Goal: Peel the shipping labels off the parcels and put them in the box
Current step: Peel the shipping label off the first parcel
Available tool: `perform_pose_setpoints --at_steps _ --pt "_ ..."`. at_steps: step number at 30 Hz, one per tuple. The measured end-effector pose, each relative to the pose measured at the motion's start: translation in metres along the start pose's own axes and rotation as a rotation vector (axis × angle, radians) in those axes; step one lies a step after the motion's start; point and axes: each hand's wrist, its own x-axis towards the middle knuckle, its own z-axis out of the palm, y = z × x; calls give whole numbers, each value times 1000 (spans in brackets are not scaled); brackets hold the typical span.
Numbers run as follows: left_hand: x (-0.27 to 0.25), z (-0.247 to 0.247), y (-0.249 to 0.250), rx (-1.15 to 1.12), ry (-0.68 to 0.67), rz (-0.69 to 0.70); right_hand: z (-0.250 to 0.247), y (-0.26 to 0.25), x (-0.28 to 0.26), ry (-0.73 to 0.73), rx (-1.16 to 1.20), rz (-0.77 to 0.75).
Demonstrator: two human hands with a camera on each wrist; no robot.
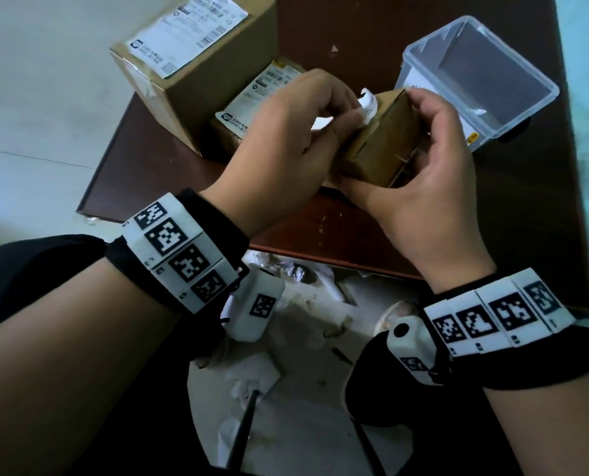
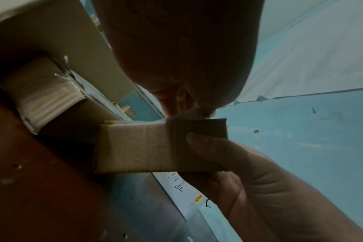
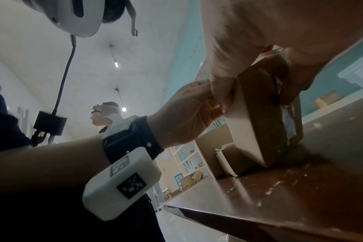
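While the small parcel (image 1: pixel 382 142) is sitting tilted at the centre of the head view, one lower corner touching the brown table (image 1: pixel 155 159), we are noting both hands on it. The right hand (image 1: pixel 430 173) is wrapping it from the right, thumb along the near side and fingers curled over the far end. The left hand (image 1: pixel 286 139) is pinching a white shipping label (image 1: pixel 367 106) between fingertips at the parcel's upper left edge; the label's free end is curling upward, partly lifted off the cardboard.

We are recording the parcel's long axis as running from lower left to upper right in the head view, its far end pointing toward the clear plastic box (image 1: pixel 485 73) at the upper right of the frame. The box is standing open, with a white sheet against its near wall.

Only the head view is showing the two other parcels: a large parcel (image 1: pixel 196 63) at upper left with its label still on, and a flat parcel (image 1: pixel 251 104) just beside it, partly behind the left hand. Paper scraps (image 1: pixel 286 280) are lying on the floor at lower centre.

The left wrist view is showing the parcel's plain underside, with the right thumb pressing on it. Only the right wrist view is showing the corner contact with the table, and a second person (image 3: pixel 108 114) in the background at centre left.
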Motion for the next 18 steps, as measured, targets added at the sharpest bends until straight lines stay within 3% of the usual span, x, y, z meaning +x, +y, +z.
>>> perform_pose_setpoints --at_steps 6,11,15,18 --pt "1 1 5 -203 125 -236 0 -4 -1 73 11 -69" --pt "3 9 9 -495 154 -430 -2 -3 -1 90 -43 -88" --pt "4 9 13 -491 50 -420 -4 -3 -3 89 -129 -113" --pt "3 8 19 -428 48 -382 -3 -7 -5 99 -135 -116"
